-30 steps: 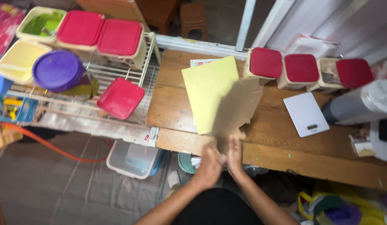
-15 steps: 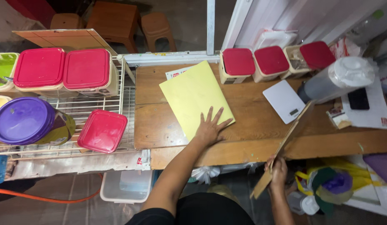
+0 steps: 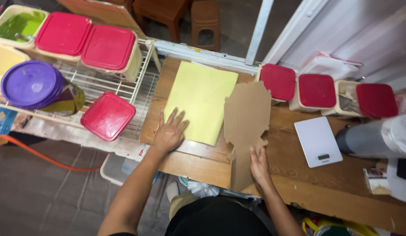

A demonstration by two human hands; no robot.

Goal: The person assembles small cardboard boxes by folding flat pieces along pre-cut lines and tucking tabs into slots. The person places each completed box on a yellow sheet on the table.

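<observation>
A pale yellow sheet [image 3: 200,98] lies flat on the wooden table [image 3: 325,179]. My left hand [image 3: 169,132] rests palm down on its lower left corner, fingers spread. Just right of the sheet lies a brown cardboard cut-out [image 3: 246,122] with a lobed outline, overlapping the sheet's right edge. My right hand [image 3: 259,166] presses on the lower part of that cardboard near the table's front edge.
Three red-lidded tubs [image 3: 316,91] stand at the table's back. A white kitchen scale [image 3: 317,141] and a plastic-wrapped roll [image 3: 377,137] lie at the right. Left, a wire rack [image 3: 102,85] carries red-lidded boxes, a purple-lidded tub [image 3: 30,83] and a green-filled tub [image 3: 17,24].
My right hand brought the cardboard up from below the table's edge and laid it flat beside the yellow sheet. My left hand slid to the sheet's lower left corner.
</observation>
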